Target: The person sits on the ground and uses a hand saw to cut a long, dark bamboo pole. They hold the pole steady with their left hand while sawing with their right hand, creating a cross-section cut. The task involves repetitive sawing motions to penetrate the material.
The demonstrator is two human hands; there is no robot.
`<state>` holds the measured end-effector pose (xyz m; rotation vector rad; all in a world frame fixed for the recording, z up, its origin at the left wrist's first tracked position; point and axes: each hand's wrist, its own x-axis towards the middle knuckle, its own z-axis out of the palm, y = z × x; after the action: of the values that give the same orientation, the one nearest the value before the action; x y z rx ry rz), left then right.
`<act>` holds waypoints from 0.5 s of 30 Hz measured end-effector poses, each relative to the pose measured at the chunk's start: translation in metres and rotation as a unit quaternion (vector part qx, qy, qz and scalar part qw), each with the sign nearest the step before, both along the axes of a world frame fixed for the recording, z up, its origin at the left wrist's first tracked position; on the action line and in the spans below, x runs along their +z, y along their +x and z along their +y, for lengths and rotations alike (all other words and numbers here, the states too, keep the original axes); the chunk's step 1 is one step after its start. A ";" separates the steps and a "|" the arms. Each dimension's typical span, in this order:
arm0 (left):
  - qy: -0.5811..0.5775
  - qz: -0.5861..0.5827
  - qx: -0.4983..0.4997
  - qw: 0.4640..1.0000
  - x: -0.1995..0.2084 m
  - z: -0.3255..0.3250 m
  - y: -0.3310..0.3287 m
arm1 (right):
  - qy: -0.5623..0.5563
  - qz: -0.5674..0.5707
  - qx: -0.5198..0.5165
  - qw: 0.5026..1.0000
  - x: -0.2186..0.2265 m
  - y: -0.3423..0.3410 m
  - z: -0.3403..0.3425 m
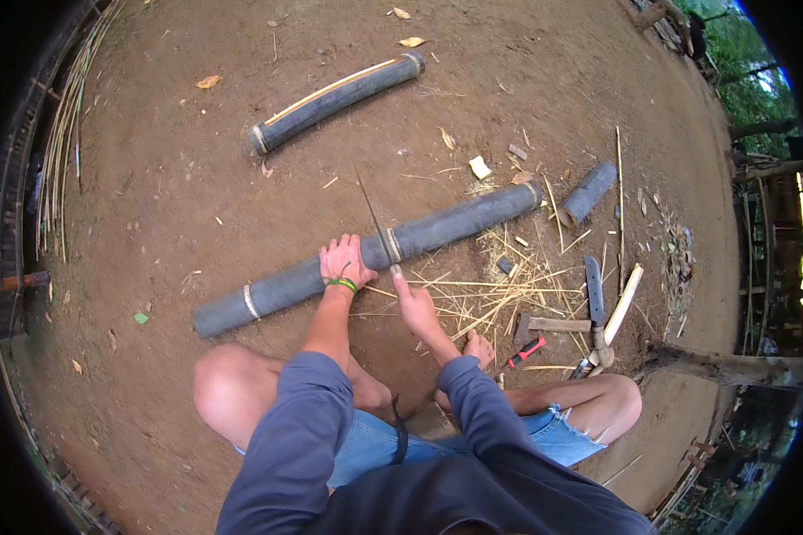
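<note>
**Squatting over a long dark tube, one hand steadying it, the other gripping a thin blade**

A person squats on bare brown ground [178, 187], knees wide, forearms in blue sleeves reaching forward. The left hand [343, 261] lies flat on top of a long dark tube [366, 259] that runs slantwise across the ground, from lower left to upper right; its fingers [348, 242] are spread open and pressed over the tube's curve, not wrapped round it. A green band [341, 284] sits on that wrist.

The right hand [413, 303] is closed tight round the handle of a thin blade [376, 218], whose narrow dark length rises up and away from the fist, crossing the tube just beside the left hand and right next to a pale binding ring [393, 244]. Whether the edge actually touches the tube there cannot be told.

The tube carries a second pale ring [251, 301] near its lower left end and another at its far right end. Pale splinters and straw-like strips [500, 290] lie scattered on the ground to the right of the right hand. Further right lie a hammer [551, 325], a big knife with a dark blade [594, 294], a pale flat stick [624, 303] and a small red-handled tool [526, 351] near the person's bare foot [478, 348].

Well apart, higher up, a second dark tube [335, 100] with a pale strip along it lies on the ground, and a short dark tube piece [589, 192] rests just beyond the long tube's right end.
</note>
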<state>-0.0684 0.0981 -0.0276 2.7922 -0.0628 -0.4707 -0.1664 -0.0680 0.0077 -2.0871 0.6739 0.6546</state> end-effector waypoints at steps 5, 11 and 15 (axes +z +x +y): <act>0.057 -0.036 0.028 0.997 -0.004 0.023 -0.018 | -0.053 -0.309 0.035 0.949 0.065 -0.071 0.004; 0.003 -0.031 0.007 0.999 -0.005 0.001 -0.005 | 0.022 -0.011 0.021 0.999 0.020 0.013 0.004; 0.043 -0.076 0.021 0.996 -0.007 0.016 -0.019 | 0.012 -0.136 -0.019 0.990 0.027 -0.054 0.011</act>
<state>-0.0876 0.1136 -0.0346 2.9024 -0.0167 -0.2562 -0.2201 -0.0573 0.0351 -2.0859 0.5459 0.3444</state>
